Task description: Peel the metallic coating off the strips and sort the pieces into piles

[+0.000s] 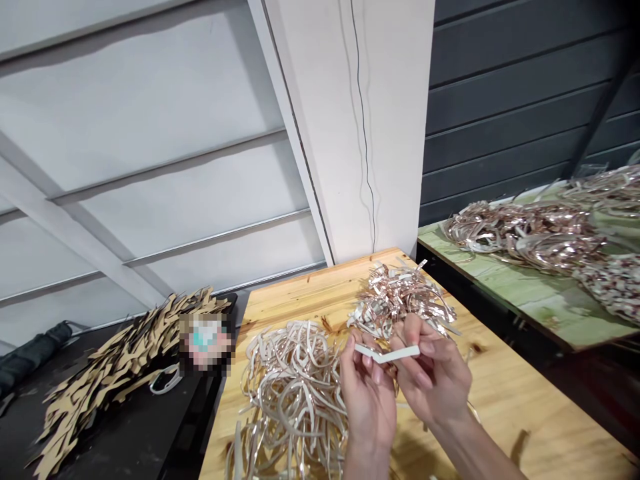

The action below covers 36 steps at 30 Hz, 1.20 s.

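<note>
A short white strip (pixel 395 355), bent into a shallow V, is held up between my two hands above the wooden table (pixel 505 383). My left hand (pixel 367 393) pinches its left end between thumb and fingers. At the other end, my right hand (pixel 435 373) grips it with the thumb and fingertips. Just left of my hands lies a loose heap of long curled strips (pixel 295 393), white on one face and shiny rose-gold on the other. Right behind my hands sits a pile of shorter shiny strips (pixel 395 297), partly covered by my fingers.
At left, a black table (pixel 135 433) carries a heap of brown cut pieces (pixel 125 360), a white-rimmed object (pixel 166 379) and a blurred-out patch. On the right, a green-topped table (pixel 540 300) holds bundles of shiny strips (pixel 550 233). A white pillar (pixel 350 133) stands behind.
</note>
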{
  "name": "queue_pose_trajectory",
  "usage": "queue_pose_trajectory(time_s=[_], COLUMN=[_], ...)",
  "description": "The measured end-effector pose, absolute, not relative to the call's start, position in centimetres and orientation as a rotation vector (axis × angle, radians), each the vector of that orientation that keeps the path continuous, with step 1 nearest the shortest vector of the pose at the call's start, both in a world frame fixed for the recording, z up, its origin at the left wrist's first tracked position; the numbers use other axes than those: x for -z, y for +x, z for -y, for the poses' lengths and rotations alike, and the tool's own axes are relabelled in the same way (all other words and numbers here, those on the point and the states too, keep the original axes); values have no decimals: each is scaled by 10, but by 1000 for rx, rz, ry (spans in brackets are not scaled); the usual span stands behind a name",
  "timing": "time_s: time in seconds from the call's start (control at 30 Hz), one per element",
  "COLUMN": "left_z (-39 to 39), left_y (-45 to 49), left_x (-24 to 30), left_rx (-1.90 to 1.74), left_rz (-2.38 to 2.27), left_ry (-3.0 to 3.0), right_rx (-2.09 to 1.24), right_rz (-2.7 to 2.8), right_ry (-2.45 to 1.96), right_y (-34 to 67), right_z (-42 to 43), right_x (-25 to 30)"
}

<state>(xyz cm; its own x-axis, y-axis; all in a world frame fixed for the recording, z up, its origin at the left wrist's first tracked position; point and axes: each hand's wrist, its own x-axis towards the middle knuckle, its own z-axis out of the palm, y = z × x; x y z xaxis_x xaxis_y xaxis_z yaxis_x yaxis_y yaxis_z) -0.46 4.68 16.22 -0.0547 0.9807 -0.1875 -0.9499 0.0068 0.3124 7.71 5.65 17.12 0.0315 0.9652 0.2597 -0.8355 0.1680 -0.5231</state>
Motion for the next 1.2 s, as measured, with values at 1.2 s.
queue_pose_trajectory(time_s=[1.2], left_z=[-46], left_y=[-29], left_x=[-131], left_rx=[-1892], left_rz=[-864], left_ry=[1298], right_rx=[-851], right_rz=[1825], right_ry=[-939], right_y=[87], right_z=[-39], right_x=[-183])
